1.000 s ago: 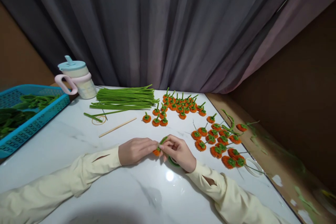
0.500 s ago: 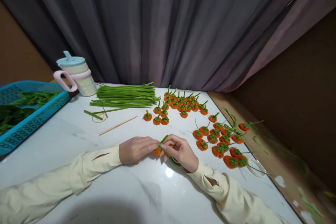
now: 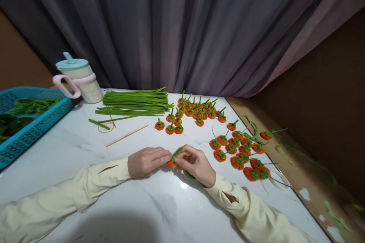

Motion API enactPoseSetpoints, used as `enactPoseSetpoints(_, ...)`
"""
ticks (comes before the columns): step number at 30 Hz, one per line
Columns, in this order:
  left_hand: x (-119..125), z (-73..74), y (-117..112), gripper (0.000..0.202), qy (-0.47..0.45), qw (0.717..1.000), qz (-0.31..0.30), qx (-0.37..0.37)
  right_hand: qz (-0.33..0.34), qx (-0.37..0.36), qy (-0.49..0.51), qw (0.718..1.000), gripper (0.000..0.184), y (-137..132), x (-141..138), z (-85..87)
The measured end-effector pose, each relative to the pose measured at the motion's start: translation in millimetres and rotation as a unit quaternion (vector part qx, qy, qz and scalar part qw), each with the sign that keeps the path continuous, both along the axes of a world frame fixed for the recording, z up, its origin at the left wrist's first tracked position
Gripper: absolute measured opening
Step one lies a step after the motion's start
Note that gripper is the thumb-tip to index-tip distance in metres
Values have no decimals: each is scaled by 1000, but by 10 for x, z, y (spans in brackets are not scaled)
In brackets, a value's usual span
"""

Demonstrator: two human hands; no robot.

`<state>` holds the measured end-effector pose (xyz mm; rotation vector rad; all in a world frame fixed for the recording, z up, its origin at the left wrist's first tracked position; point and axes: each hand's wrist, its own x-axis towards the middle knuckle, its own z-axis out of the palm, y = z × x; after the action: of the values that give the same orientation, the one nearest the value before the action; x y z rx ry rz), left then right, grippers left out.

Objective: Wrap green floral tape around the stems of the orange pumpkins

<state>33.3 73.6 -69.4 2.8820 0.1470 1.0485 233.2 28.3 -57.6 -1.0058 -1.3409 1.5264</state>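
Between my hands, low over the white tabletop, is a small orange pipe-cleaner pumpkin [image 3: 170, 164] with a green stem [image 3: 177, 152] slanting up to the right. My left hand [image 3: 149, 162] grips the pumpkin from the left, its fingers closed and pointing right. The fingers of my right hand [image 3: 196, 163] pinch at the base of the stem from the right. A green ring, perhaps a roll of tape [image 3: 188, 175], shows partly below my right hand; whether that hand touches it I cannot tell.
Finished-looking pumpkins [image 3: 199, 111] cluster at the back, with wire-stemmed pumpkins [image 3: 238, 161] at right. Green pipe cleaners [image 3: 134, 102], a wooden stick [image 3: 127, 135] and a rubber band [image 3: 105, 127] lie left of centre. A lidded cup [image 3: 81, 81] stands behind a blue basket [image 3: 42, 129]. A white ring [image 3: 279, 179] lies near the right edge.
Both hands stay almost in place around the pumpkin, with the right fingers shifting slightly at the stem. The view has moved a little.
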Motion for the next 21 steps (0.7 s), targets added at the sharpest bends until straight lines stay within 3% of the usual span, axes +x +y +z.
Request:
enactPoseSetpoints(13, -6, 36, -28, 30, -8, 999, 22, 47, -18, 29, -39, 999, 28, -20, -21, -8)
enactPoseSetpoints(21, -26, -17, -28, 32, 2, 999, 34, 41, -19, 47, -43, 998, 26, -27, -12, -32)
